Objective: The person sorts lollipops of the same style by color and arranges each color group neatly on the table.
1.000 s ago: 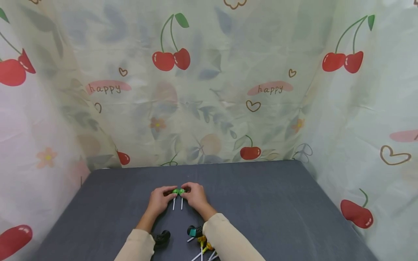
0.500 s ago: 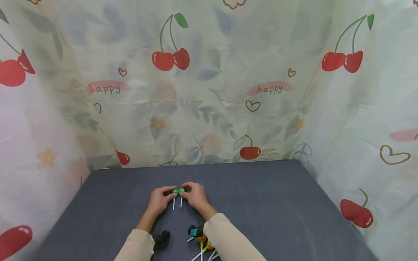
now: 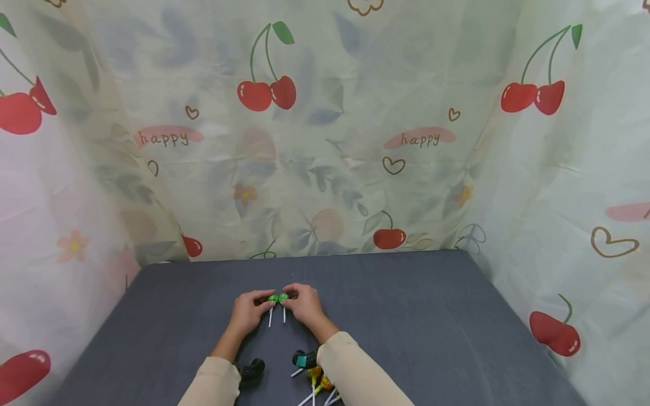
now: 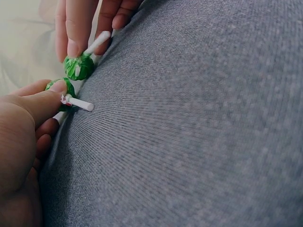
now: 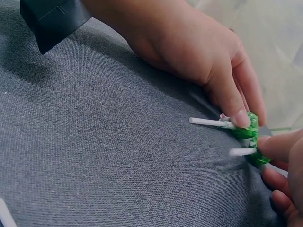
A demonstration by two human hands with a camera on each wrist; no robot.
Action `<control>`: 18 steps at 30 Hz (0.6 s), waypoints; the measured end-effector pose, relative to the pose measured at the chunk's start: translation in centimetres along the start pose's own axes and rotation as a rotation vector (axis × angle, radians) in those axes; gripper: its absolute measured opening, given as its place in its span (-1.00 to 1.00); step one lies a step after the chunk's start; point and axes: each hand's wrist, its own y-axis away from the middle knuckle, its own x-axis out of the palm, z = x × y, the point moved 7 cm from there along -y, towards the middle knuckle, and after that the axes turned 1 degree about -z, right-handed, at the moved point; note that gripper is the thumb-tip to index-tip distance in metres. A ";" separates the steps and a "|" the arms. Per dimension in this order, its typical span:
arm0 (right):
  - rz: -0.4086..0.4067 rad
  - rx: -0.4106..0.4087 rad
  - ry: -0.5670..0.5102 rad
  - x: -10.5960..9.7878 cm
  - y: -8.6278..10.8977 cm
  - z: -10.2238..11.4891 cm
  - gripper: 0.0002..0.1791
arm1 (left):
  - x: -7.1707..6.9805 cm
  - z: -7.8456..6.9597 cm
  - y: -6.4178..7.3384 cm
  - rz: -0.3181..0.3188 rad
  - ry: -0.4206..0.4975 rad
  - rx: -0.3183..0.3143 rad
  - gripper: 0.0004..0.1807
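Note:
Two green-wrapped lollipops are side by side near the middle of the dark grey table, white sticks toward the person. My left hand [image 3: 247, 312] pinches the left lollipop [image 3: 273, 298] by its round head, between thumb and fingers. The head of the right lollipop [image 3: 283, 298] is pinched the same way by my right hand [image 3: 305, 306]. In the left wrist view the left lollipop's stick [image 4: 81, 104] juts out past the thumb. The right wrist view has both green heads close together, with the right hand's thumb [image 5: 279, 146] pressed on one of them.
Several yellow-wrapped lollipops [image 3: 324, 384] lie by the right forearm, partly hidden by its sleeve. A black wrist device [image 3: 251, 370] is on the left wrist, another [image 3: 304, 360] on the right. A cherry-patterned curtain [image 3: 325, 141] encloses the table's [image 3: 406, 316] back and sides.
The right lollipop's stick has shifted very slightly to the right. Both hands keep their pinch and stay nearly still.

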 end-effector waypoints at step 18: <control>-0.048 -0.033 0.025 -0.2 -0.1 0.1 -0.78 | 0.0 0.0 0.0 -0.011 -0.016 0.017 -0.68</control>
